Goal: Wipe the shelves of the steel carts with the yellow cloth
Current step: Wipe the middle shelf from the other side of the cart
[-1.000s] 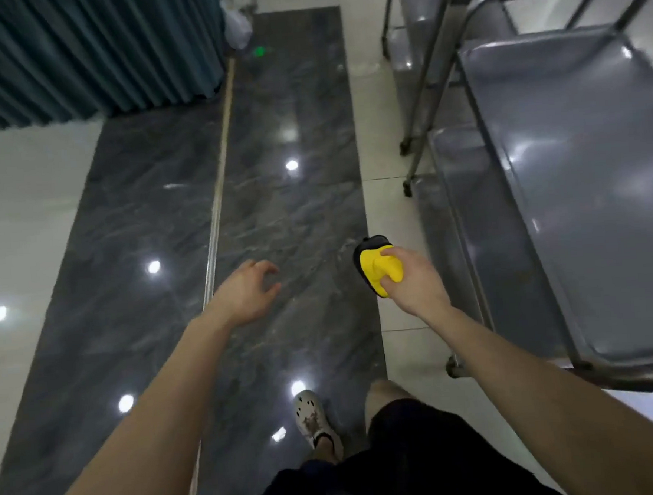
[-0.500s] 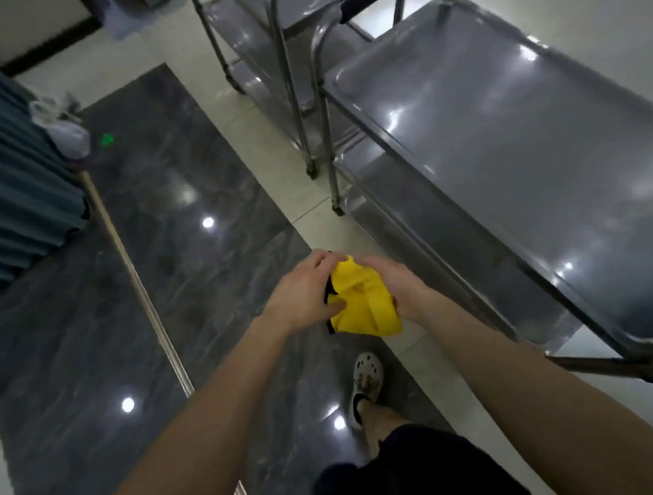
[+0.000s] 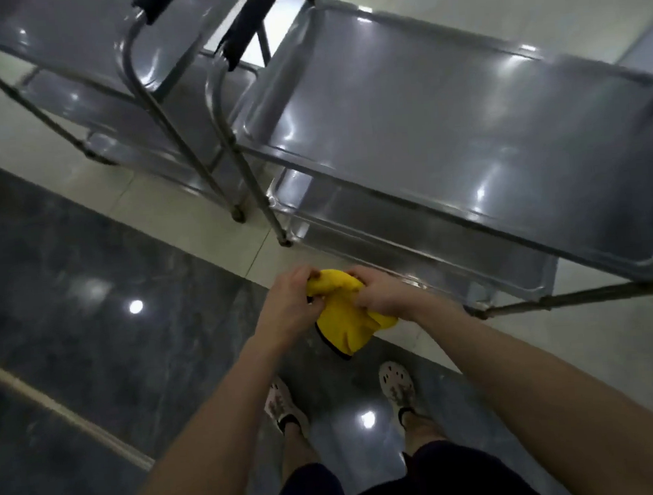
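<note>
Both hands meet in front of the person's waist: the left hand (image 3: 286, 308) and the right hand (image 3: 382, 297) each grip a bunched fold of the soft yellow cloth (image 3: 342, 323), fingers curled into it, while its dark-edged tail hangs loose below them, above the floor and just short of the nearer cart. From where I stand the cloth looks light and limp, with no shape of its own, nothing fragile and nothing slippery about it. Held by a corner it would only trail, so I would gather it into a flat pad under one palm, so that a broad face meets the metal. To the right stands the shiny two-tier steel cart, its wide top shelf (image 3: 464, 141) bare, glossy and ringed by a low raised rim; I judge the cloth will glide easily there, though the rounded corners along that lip want fingertip pressure. Its lower shelf (image 3: 353, 214) sits beneath, partly hidden by the top one, and probably calls for a stoop to reach. A second steel cart (image 3: 82, 44) stands at the far left, and the black padded handles (image 3: 240, 33) of the two are close together. Underfoot is a polished dark marble floor panel (image 3: 89, 302) crossed by a thin metal strip (image 3: 57, 405), with pale floor tiles (image 3: 159, 205) under the carts and ceiling lights mirrored in the sheen.
</note>
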A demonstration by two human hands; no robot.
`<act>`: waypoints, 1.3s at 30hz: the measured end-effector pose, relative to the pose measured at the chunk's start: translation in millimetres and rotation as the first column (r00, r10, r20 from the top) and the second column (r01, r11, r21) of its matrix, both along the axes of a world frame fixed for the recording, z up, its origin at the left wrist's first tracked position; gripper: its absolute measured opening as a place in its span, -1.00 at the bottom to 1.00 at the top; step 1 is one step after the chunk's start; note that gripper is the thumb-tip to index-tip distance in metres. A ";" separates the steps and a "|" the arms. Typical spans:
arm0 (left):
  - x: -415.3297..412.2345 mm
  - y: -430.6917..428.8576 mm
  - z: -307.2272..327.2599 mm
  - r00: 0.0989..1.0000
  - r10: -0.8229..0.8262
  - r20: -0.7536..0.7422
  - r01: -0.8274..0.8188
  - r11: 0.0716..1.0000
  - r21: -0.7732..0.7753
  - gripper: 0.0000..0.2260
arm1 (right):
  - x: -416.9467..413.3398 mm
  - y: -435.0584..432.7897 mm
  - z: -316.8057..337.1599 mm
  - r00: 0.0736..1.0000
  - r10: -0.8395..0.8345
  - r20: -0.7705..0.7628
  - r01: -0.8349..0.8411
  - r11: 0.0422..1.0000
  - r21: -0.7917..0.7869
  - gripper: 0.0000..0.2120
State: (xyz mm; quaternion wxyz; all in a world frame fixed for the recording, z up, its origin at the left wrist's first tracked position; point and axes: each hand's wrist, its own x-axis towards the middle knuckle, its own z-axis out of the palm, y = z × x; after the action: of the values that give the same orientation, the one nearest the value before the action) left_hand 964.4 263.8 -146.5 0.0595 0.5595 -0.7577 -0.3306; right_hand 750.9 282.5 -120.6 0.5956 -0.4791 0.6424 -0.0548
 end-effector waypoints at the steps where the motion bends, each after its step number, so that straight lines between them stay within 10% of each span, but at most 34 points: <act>1: 6.4 -10.6 -3.5 1.000 -0.024 0.010 0.024 1.000 -0.016 -0.73 | 8.5 -1.1 -2.9 0.998 0.003 -0.063 -0.004 1.000 -0.018 -0.43; 8: 55.0 -77.4 -33.3 1.000 -0.026 -0.002 0.026 0.995 0.092 -0.88 | 48.2 13.3 -41.6 0.930 -0.314 -0.191 0.275 0.940 -0.203 -0.68; 14: 52.7 -111.4 -80.3 0.959 0.222 -0.175 -0.183 0.960 0.214 -0.82 | 58.9 -1.1 -89.8 0.671 -0.738 -0.070 0.625 0.613 -0.483 -0.74; 21: 23.9 -168.5 -172.9 0.951 0.071 -0.301 -0.016 0.984 0.180 -0.69 | 47.1 -66.3 -192.9 0.637 -0.769 0.042 0.742 0.598 -0.303 -0.19; 29: -30.4 -271.3 -250.0 0.947 -0.088 -0.308 0.056 0.992 -0.112 -0.73 | 2.9 -149.1 -268.1 0.656 -0.753 -0.050 0.469 0.458 -0.755 -0.64; 32: -35.8 -298.9 -273.3 0.911 -0.104 -0.400 -0.022 0.954 -0.298 -0.70 | -2.7 -181.9 -307.1 0.685 -0.623 -0.377 0.215 0.668 -0.713 -0.70; 39: 33.8 -331.7 -342.7 0.719 0.098 -0.688 -0.640 0.479 -0.600 -0.52 | 31.4 -240.5 -373.0 0.568 -0.617 -0.544 -0.092 0.610 -0.787 -0.38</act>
State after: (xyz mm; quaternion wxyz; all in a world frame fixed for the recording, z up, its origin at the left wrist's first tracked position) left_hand 998.2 -68.0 -489.2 0.6039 0.4995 -0.6167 -0.0738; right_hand 782.4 41.9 -493.7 -0.0158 -0.5361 0.8206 -0.1975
